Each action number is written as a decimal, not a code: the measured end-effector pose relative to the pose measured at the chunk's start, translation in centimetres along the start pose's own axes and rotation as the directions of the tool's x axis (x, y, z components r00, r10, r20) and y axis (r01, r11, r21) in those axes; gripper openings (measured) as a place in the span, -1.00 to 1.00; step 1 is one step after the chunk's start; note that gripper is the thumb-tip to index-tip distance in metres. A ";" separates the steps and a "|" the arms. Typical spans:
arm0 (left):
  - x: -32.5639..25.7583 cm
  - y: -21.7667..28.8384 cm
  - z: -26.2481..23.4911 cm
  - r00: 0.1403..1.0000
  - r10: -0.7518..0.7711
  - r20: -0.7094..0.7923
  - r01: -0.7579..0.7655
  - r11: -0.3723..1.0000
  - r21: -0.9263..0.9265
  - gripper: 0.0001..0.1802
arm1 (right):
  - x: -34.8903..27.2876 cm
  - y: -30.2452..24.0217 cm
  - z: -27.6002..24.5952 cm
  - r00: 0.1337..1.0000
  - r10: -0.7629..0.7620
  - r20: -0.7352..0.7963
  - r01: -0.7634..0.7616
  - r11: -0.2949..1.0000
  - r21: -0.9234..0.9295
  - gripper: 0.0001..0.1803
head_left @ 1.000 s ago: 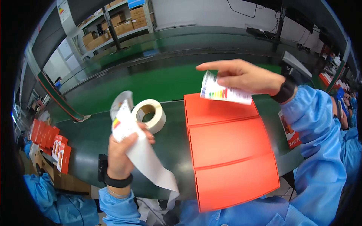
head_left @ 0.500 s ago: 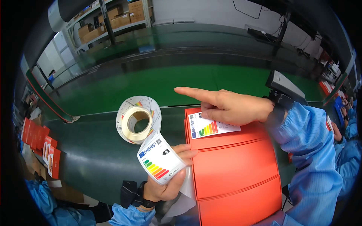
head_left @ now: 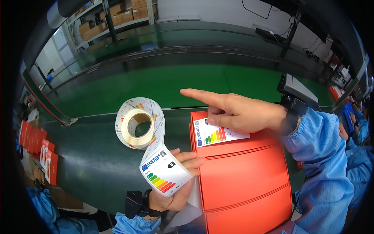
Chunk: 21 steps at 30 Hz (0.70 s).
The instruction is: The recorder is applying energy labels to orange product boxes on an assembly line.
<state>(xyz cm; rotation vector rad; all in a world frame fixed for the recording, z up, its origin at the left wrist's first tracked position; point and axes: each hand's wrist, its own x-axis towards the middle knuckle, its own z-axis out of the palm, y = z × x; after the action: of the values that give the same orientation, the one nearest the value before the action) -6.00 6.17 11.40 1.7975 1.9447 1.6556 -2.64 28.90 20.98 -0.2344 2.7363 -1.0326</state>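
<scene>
My left hand (head_left: pixel 177 197) is closed around a strip of white energy labels (head_left: pixel 165 171). Its fingertips reach the left edge of several red boxes (head_left: pixel 241 171) standing side by side. From the strip's upper end runs the label roll (head_left: pixel 126 117), tilted on the table with its core showing. Pale backing paper (head_left: pixel 183 216) hangs below that hand. My right hand (head_left: pixel 241 111) lies over the farthest red box, index finger stretched to the left. Its thumb and bent fingers press on an energy label (head_left: pixel 212 134) lying on that box; the label's right part is partly covered.
A green conveyor belt (head_left: pixel 187 84) crosses behind the dark green table (head_left: pixel 89 163). Red printed boxes (head_left: pixel 50 163) stand at the far left. Co-workers' blue sleeves (head_left: pixel 60 218) show at both sides. Cartons (head_left: pixel 122 17) sit on a shelf at the back.
The label roll and strip have shifted slightly left, and the strip in my left hand sits a little lower. My right hand stays almost still on the label.
</scene>
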 end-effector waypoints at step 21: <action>-0.2 0.1 0.4 1.000 -0.014 -0.025 0.013 0.998 -0.056 -0.78 | 0.1 -0.3 0.3 0.998 -0.051 -0.040 0.046 0.991 -0.122 -0.33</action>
<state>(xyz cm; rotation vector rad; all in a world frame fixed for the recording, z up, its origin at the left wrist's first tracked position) -5.62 6.28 11.18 1.7485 1.8956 1.7187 -2.68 28.49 20.92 -0.3023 2.8494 -0.8937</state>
